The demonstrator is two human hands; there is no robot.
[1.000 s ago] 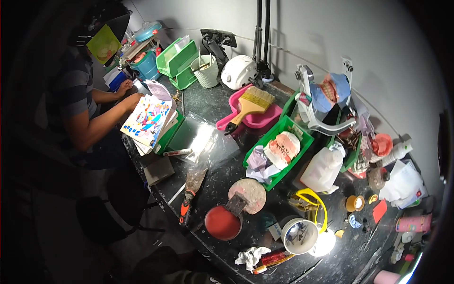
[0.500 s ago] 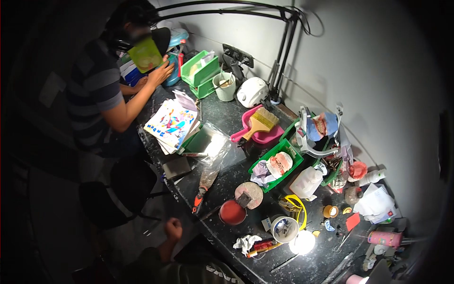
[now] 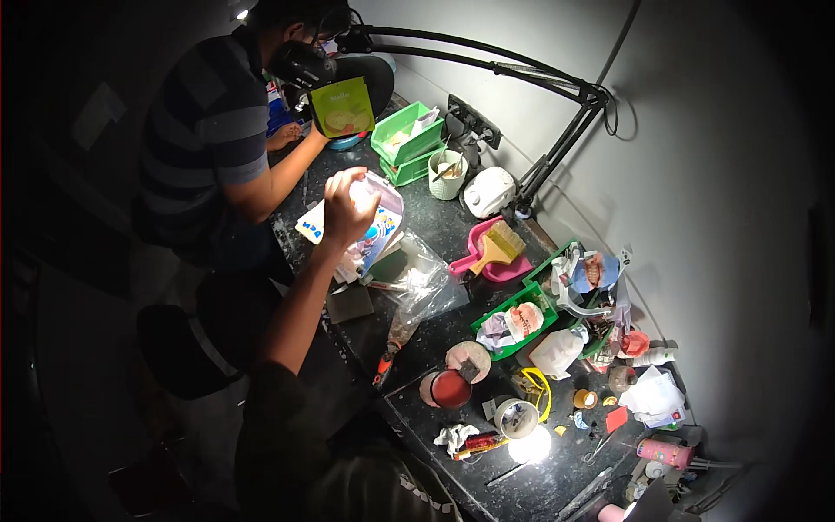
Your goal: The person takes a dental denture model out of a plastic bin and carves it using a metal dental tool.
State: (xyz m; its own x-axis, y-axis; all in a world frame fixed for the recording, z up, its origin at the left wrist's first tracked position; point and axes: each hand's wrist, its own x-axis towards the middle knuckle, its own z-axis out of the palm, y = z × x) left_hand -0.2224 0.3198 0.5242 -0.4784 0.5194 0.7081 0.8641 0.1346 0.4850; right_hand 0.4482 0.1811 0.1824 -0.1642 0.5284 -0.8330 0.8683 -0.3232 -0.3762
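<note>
My left hand (image 3: 348, 207) reaches out over a stack of books with colourful covers (image 3: 310, 224). Its fingers are curled around the edge of a pale purple plastic packet (image 3: 390, 193) on that stack; the hand hides part of the grip. A crinkled clear plastic bag (image 3: 435, 291) lies beside the stack, nearer to me. My right hand is out of view.
At the far left a co-worker (image 3: 209, 130) leans over the bench by a green pouch (image 3: 343, 108). Green bins (image 3: 409, 130), a pink dustpan (image 3: 470, 264) with a brush (image 3: 497, 249), dental models (image 3: 524, 320) and a lamp arm (image 3: 557, 157) stand along the wall side.
My left hand has gone from beside the bench's near edge up to the books and closed on the packet. The view has shifted, and the co-worker's arm has moved toward the green pouch.
</note>
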